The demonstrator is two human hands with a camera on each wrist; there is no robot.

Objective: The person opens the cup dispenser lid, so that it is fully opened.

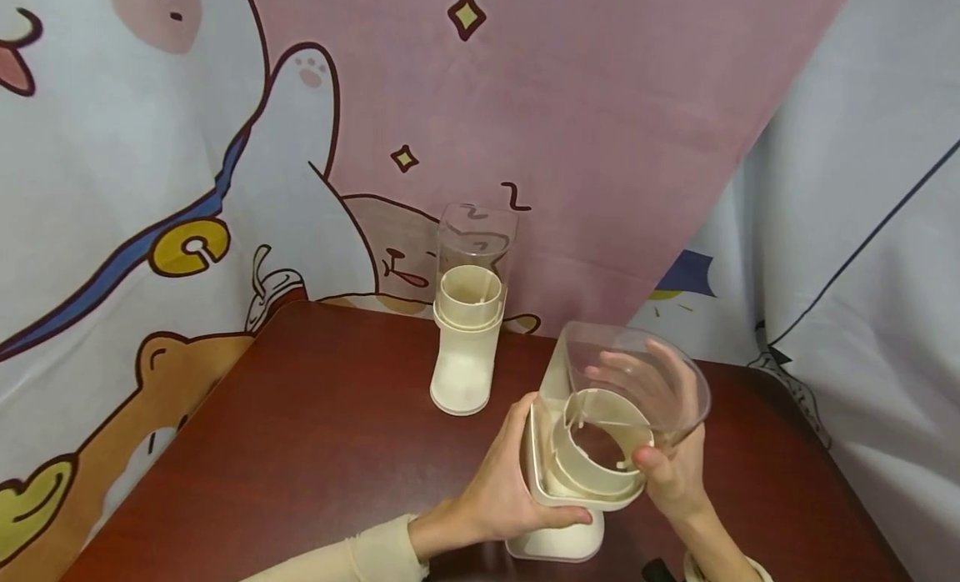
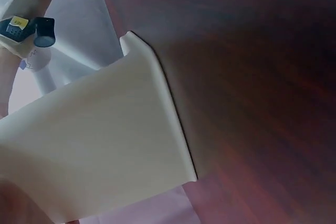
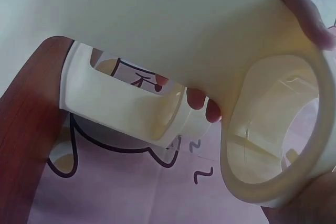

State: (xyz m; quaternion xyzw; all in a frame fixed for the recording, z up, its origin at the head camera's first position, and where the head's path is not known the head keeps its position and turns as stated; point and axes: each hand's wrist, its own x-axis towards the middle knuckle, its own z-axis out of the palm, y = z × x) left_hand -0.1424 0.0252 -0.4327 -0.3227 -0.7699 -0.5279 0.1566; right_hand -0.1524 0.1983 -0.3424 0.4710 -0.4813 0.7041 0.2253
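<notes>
A cream dispenser stand (image 1: 558, 539) with a round collar (image 1: 596, 474) at its top stands on the table in front of me. My left hand (image 1: 504, 482) grips the stand's upper body from the left, thumb across the front. A clear plastic container (image 1: 626, 369) rises above the collar, open at the top. My right hand (image 1: 675, 465) holds this container from the right, thumb in front near the collar and fingers behind it, seen through the clear wall. In the right wrist view the collar's underside (image 3: 252, 190) shows a wide round opening.
Farther back stands a second dispenser (image 1: 465, 365) of the same kind, with its own clear top. The red-brown table (image 1: 322, 449) ends at a patterned cloth (image 1: 600, 148). A dark wrist camera (image 2: 26, 30) sits on my right wrist.
</notes>
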